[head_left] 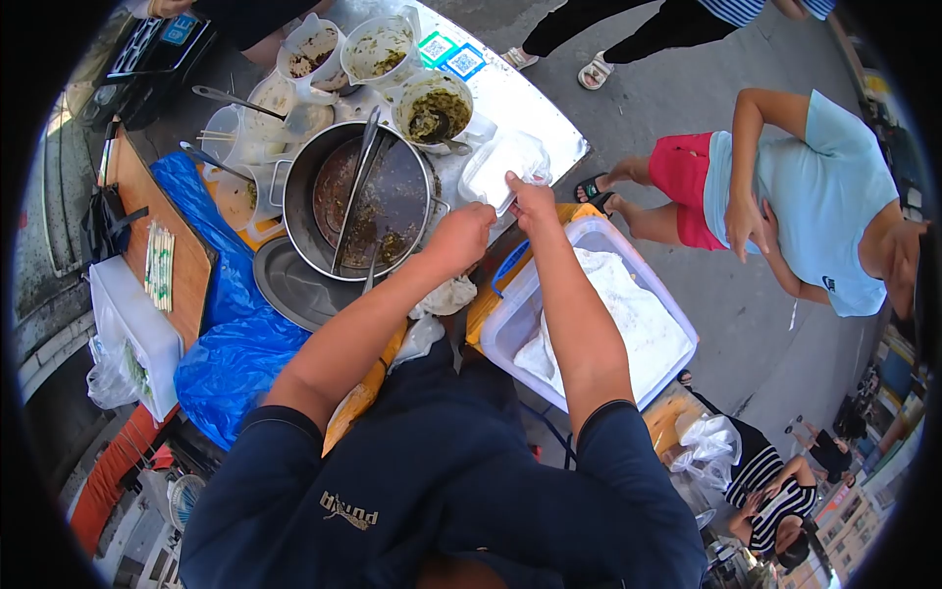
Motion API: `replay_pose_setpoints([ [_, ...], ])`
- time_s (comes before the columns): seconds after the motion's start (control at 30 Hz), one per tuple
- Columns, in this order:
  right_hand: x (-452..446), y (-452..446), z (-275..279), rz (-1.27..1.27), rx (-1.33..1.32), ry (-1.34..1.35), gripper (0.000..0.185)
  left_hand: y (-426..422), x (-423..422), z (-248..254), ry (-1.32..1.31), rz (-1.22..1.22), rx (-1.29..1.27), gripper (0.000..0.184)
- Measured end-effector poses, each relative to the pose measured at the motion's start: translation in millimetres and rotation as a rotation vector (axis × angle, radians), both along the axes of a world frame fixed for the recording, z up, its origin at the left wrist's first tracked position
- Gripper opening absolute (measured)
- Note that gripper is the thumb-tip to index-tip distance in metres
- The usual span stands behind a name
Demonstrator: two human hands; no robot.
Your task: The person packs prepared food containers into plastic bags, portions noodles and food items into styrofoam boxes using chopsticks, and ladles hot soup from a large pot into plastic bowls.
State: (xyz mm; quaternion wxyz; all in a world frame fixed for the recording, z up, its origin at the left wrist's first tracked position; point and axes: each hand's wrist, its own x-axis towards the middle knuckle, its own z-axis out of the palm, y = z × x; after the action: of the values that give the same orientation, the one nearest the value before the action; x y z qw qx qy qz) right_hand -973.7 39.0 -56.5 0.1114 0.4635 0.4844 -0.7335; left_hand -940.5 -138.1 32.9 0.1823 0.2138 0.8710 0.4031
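Note:
A white takeaway box (pixel 497 169) sits at the near right side of the metal table, with what looks like thin clear plastic around it. My right hand (pixel 533 203) is closed on its near right edge, thumb on top. Just left of that, my left hand (pixel 467 238) forms a fist close to the box's near corner; whatever its fingers pinch is hidden. Left of both hands stands a large steel pot (pixel 291 211) of dark red-brown broth, with long metal tongs (pixel 358 187) across it. A ladle handle (pixel 372 267) leans over the near rim.
Plastic jugs of sauce (pixel 381 51) and a jug of green relish (pixel 433 110) stand behind the pot. A lilac tub (pixel 677 329) with white cloth is at my right. Blue plastic sheeting (pixel 221 378) lies left. A person in a light blue shirt (pixel 834 187) stands beyond the table.

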Motion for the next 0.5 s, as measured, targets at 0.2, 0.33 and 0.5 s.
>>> replay_pose_setpoints([
  [0.2, 15.1, -2.9, -2.2, 0.127, 0.365, -0.010, 0.068, 0.8, -4.0, 13.9, -0.330, 0.120, 0.165, 0.010],
  [0.33, 25.8, 11.4, 46.2, 0.406, 0.966, 0.085, 0.080, -1.1, -9.6, 14.5, -0.484, 0.238, 0.363, 0.011],
  [0.5, 26.5, 23.5, 101.5, 0.324, 1.087, 0.468, 0.070, -6.4, -19.0, 26.9, -0.484, 0.323, 0.438, 0.012],
])
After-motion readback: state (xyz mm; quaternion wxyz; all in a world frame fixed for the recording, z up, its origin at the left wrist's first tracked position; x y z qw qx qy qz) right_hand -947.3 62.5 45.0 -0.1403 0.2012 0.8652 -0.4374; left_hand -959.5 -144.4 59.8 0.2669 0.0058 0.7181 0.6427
